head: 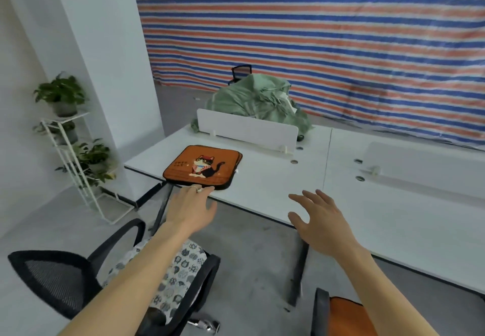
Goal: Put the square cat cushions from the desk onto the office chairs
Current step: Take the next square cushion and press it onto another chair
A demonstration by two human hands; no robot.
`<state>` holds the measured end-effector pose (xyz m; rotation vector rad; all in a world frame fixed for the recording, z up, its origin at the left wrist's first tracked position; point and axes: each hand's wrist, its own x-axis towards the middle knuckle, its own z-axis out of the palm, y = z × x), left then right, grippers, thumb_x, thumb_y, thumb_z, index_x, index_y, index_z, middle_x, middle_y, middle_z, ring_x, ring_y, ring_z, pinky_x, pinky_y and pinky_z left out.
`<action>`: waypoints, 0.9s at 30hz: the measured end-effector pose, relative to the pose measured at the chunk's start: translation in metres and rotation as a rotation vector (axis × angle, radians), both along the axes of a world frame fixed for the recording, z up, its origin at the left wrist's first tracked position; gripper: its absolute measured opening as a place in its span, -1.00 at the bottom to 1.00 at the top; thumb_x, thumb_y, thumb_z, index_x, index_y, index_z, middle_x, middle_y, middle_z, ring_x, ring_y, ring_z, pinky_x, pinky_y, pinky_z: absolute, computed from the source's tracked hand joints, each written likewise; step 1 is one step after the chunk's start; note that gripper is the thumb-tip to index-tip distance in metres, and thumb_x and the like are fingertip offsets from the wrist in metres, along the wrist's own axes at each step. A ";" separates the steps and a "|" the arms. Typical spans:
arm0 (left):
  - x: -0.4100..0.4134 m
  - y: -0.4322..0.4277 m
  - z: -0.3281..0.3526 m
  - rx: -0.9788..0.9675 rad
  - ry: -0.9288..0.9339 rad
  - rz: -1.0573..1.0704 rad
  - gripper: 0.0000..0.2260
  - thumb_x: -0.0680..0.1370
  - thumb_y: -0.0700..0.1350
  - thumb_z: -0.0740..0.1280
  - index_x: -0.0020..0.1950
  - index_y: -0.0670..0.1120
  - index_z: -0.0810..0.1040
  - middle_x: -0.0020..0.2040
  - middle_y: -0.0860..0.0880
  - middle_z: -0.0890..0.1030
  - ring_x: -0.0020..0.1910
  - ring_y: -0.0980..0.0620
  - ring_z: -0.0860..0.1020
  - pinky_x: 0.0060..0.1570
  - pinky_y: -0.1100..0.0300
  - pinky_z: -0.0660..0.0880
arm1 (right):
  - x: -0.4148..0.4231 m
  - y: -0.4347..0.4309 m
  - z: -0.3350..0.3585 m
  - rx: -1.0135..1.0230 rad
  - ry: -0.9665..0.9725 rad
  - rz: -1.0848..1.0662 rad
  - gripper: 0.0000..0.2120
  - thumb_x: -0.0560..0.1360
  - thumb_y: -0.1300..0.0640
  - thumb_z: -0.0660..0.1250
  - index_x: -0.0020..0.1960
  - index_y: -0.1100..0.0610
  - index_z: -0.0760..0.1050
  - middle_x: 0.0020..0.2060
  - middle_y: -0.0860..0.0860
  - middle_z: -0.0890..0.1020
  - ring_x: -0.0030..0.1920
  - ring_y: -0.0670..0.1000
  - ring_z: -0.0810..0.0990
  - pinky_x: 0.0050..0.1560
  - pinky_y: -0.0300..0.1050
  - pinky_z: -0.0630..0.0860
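An orange square cushion with a cat picture (203, 167) lies on the white desk (275, 188) near its front left edge. My left hand (191, 208) reaches to the cushion's near edge, fingertips touching it, fingers fairly straight. My right hand (319, 220) hovers open over the desk's front edge, holding nothing. A black office chair (52, 280) at lower left carries a white cushion with a cat-face pattern (175, 272). Another chair (321, 312) at the bottom right bears an orange cushion (349, 314).
White divider panels (246, 131) stand on the desk. A green sack pile (259, 102) and a further chair sit behind it. A white plant rack (73, 152) with potted plants stands left by the pillar. Grey floor lies between the chairs and desk.
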<state>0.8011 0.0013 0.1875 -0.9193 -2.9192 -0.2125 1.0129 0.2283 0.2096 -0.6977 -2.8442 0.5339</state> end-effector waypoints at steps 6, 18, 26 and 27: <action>-0.066 0.021 -0.013 -0.033 -0.018 -0.016 -0.53 0.61 0.16 0.16 0.52 0.13 0.31 0.45 0.00 0.43 0.42 -0.07 0.36 0.26 0.00 0.42 | -0.082 0.009 -0.013 -0.009 -0.013 0.011 -0.51 0.63 -0.21 0.13 0.54 -0.27 0.19 0.58 -0.14 0.20 0.61 -0.02 -0.08 0.58 -0.03 0.00; -0.205 0.125 -0.058 -0.080 -0.095 -0.021 -0.52 0.61 0.16 0.15 0.53 0.15 0.30 0.46 -0.01 0.42 0.42 -0.06 0.35 0.27 -0.01 0.40 | -0.229 0.121 -0.054 0.000 -0.060 -0.013 -0.49 0.64 -0.22 0.09 0.57 -0.24 0.14 0.61 -0.08 0.11 0.62 0.04 -0.10 0.59 0.02 -0.01; -0.266 0.173 -0.136 -0.179 -0.324 0.001 -0.50 0.62 0.13 0.13 0.57 0.11 0.24 0.51 -0.04 0.35 0.47 -0.08 0.31 0.32 -0.01 0.38 | -0.293 0.182 -0.136 -0.063 -0.282 -0.045 -0.47 0.65 -0.20 0.06 0.60 -0.19 0.10 0.61 -0.06 0.13 0.61 0.06 -0.04 0.58 0.01 0.04; -0.272 0.179 -0.153 -0.205 -0.372 0.002 -0.50 0.63 0.13 0.12 0.58 0.11 0.23 0.53 -0.05 0.31 0.49 -0.08 0.28 0.35 -0.01 0.35 | -0.300 0.187 -0.152 -0.082 -0.322 -0.051 -0.47 0.65 -0.20 0.06 0.60 -0.19 0.10 0.61 -0.06 0.14 0.61 0.06 -0.03 0.57 0.01 0.05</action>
